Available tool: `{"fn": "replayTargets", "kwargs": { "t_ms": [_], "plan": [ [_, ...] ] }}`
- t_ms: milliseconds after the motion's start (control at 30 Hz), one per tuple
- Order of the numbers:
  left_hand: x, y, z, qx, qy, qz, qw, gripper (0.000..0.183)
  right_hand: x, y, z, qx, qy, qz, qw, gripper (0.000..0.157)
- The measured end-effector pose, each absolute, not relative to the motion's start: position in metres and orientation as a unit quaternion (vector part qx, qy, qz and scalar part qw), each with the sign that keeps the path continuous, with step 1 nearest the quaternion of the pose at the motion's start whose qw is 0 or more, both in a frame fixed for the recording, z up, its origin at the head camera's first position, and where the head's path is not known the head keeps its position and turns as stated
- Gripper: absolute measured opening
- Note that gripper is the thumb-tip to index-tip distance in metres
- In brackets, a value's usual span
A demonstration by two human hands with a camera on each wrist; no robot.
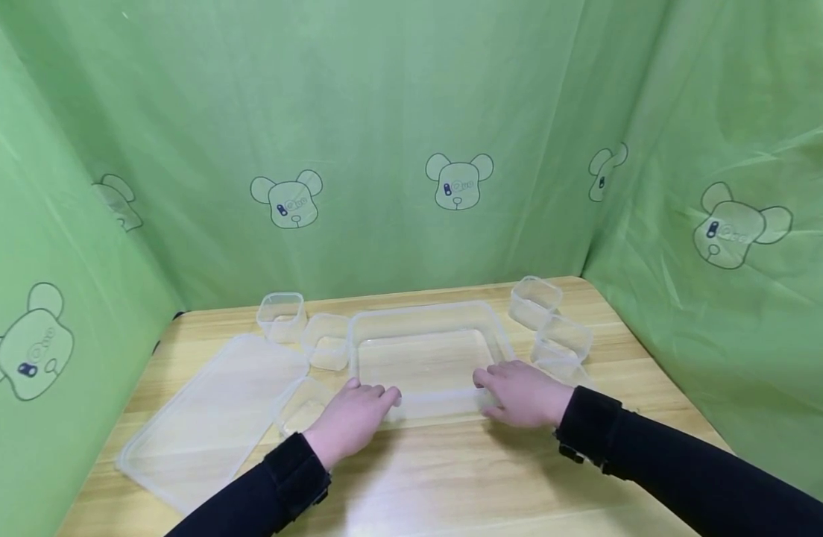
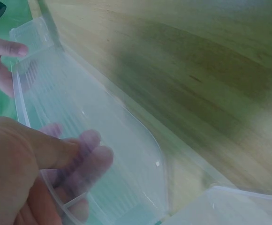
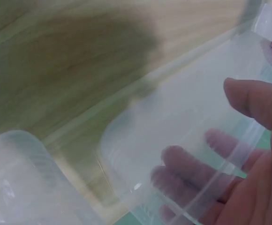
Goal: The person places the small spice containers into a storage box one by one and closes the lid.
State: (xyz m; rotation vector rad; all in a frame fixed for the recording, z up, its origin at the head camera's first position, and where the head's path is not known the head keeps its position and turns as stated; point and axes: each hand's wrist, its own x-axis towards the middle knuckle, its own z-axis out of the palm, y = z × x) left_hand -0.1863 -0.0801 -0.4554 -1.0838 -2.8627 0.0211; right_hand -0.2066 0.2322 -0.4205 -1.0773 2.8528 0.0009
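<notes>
A large clear plastic storage box (image 1: 425, 317) stands uncovered on the wooden table. My left hand (image 1: 355, 418) pinches its near wall toward the left corner; in the left wrist view the thumb lies outside and the fingers show through the plastic. At the right end of that wall is my right hand (image 1: 522, 393). Its fingers reach over the rim to the inner side, while the thumb (image 3: 244, 96) stands apart from them outside. A small clear container (image 1: 304, 409) sits beside my left hand, partly covered by it. Another small container (image 1: 566, 371) is partly hidden behind my right hand.
Flat on the table's left side lies a large translucent lid (image 1: 210, 418). Two small clear containers (image 1: 281, 317) (image 1: 326, 343) stand left of the box, two more (image 1: 535, 302) (image 1: 563, 339) to its right. Green curtains (image 1: 385, 97) enclose the back and sides.
</notes>
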Motion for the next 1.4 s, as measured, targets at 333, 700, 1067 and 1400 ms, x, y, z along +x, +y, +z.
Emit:
{"fn": "replayTargets", "kwargs": {
  "t_ms": [333,700,1067,1400],
  "plan": [
    [-0.186,-0.078,-0.455,-0.353,-0.935,0.009,0.041,0.045,-0.205,0.243,-0.394,-0.329,0.943,-0.046,0.024,0.042],
    [-0.184,-0.078,-0.453,-0.367,-0.927,0.016,0.077,0.037,-0.199,0.272,-0.384,-0.301,0.953,-0.048,-0.003,0.058],
    [-0.182,-0.079,-0.449,-0.367,-0.927,0.01,0.07,0.035,-0.185,0.302,-0.384,-0.25,0.965,-0.064,-0.038,0.065],
    [-0.182,-0.08,-0.448,-0.364,-0.93,0.0,0.057,0.039,-0.176,0.315,-0.408,-0.221,0.971,-0.083,-0.039,0.065]
  ]
}}
